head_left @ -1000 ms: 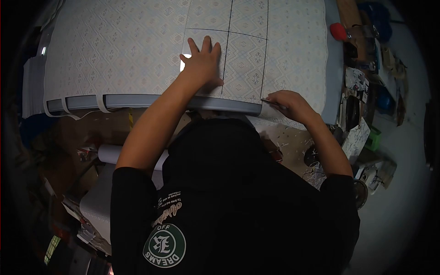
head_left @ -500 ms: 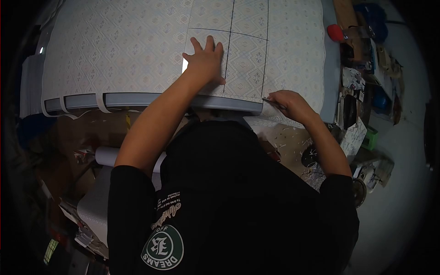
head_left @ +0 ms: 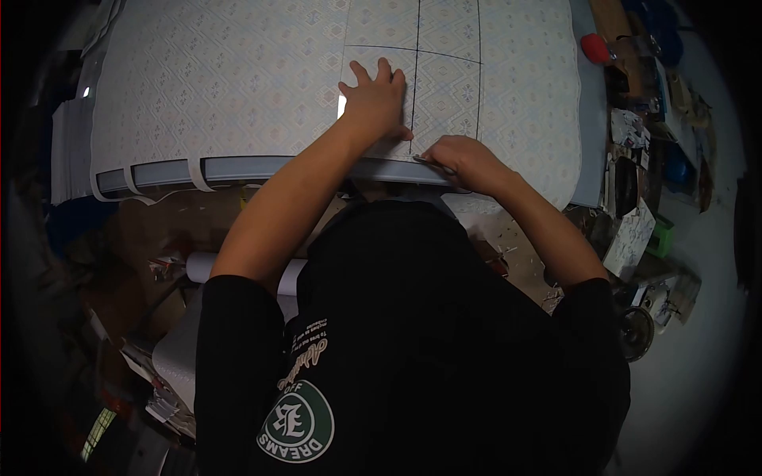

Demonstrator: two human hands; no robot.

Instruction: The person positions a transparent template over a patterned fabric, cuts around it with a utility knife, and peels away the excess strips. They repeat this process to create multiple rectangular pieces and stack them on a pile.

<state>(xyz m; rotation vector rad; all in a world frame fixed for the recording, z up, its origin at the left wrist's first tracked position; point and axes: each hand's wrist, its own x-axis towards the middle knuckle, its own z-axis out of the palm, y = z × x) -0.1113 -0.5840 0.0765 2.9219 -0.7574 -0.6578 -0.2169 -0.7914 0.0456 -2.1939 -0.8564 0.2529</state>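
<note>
My left hand (head_left: 375,103) presses down on pale cloth (head_left: 230,87) with a woven diamond pattern, its fingers spread. Beside it, dark straight lines (head_left: 417,87) cross over the cloth, and a bright white glint (head_left: 342,106) shows at the hand's left. At the front edge of the table, my right hand (head_left: 470,165) is closed around a slim grey tool (head_left: 425,161); most of the tool is hidden in the fingers. The tool's tip points left, at the cloth edge near the lower end of one dark line.
A grey-blue rail (head_left: 246,169) runs along the table's front, with strips of cloth hanging over it. A red round object (head_left: 594,48) sits at the right edge. Tools and papers crowd the right side, and a white roll (head_left: 202,267) lies below left.
My right hand has moved left along the cloth's front edge with the tool, from the right dark line to the middle one. My left hand keeps its place; the view has shifted slightly.
</note>
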